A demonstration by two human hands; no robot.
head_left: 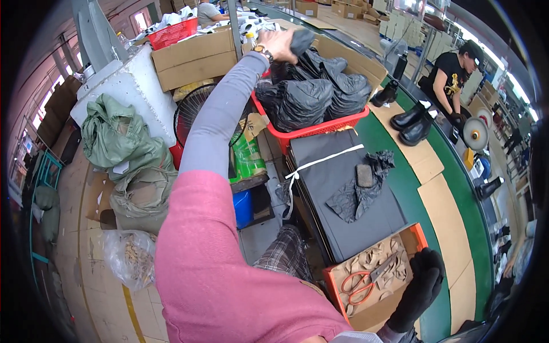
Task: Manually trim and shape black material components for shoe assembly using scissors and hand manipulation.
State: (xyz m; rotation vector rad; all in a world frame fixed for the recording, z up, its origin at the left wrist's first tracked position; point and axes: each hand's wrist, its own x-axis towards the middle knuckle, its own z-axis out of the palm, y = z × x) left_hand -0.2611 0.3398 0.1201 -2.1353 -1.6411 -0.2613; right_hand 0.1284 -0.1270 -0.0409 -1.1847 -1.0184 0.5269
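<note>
My left hand [281, 44] is stretched far out over a red basket [320, 128] full of black plastic bags [297, 100], and it is shut on the top of one black bag [303, 39]. A watch sits on that wrist. My right hand [420, 286], in a black glove, rests open at the edge of an orange box [333, 281] holding orange-handled scissors [366, 280] and brown cut pieces. Between basket and box lies a tied stack of black sheets [337, 194] with a crumpled black bag [360, 191] on top.
A green conveyor belt [409, 183] runs along the right with black boots [414, 123] on cardboard. Another person in black [452, 77] works across it. Cardboard boxes [194, 57], a fan [191, 111], green sacks [123, 143] and a clear bag [128, 257] crowd the left floor.
</note>
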